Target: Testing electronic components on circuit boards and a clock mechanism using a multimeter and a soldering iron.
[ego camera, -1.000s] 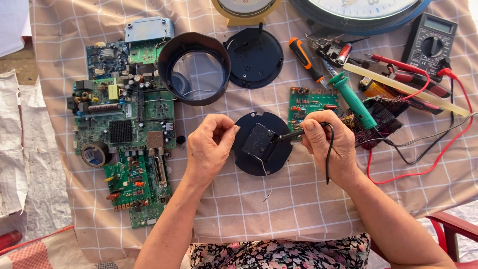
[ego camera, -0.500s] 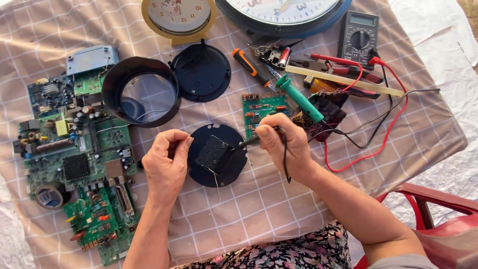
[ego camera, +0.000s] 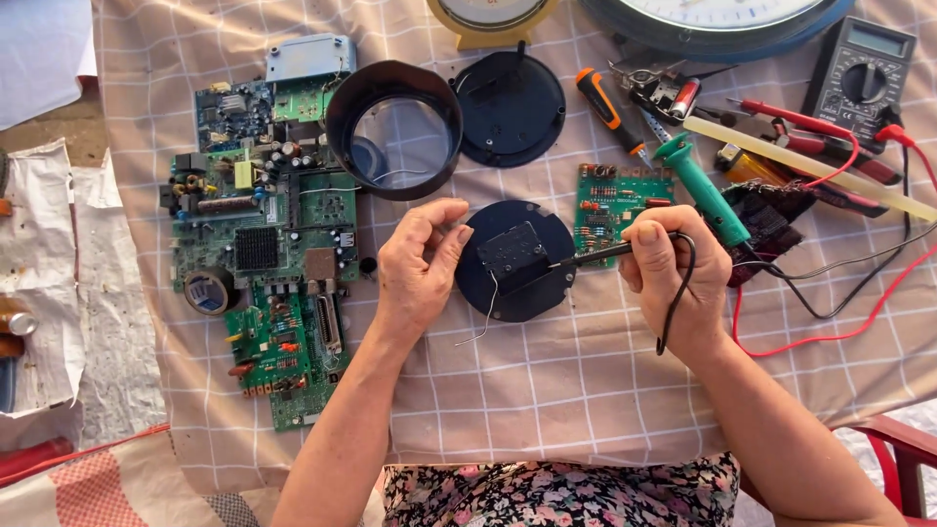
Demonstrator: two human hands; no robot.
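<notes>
On checked cloth, right hand [ego camera: 673, 268] grips thin probe [ego camera: 595, 257] over round black disc [ego camera: 515, 262].

Both forearms reach forward, left hand [ego camera: 418, 262] with fingers curled in a pinch, right hand [ego camera: 673, 265] closed in a pen-like grip

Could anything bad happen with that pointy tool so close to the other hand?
Maybe. The soldering iron in the right hand points at the black round disc, and the left hand rests right beside it, so fingers might get burned. Its black cord loops over the right hand and could snag. The thin wire could slip away.
</notes>
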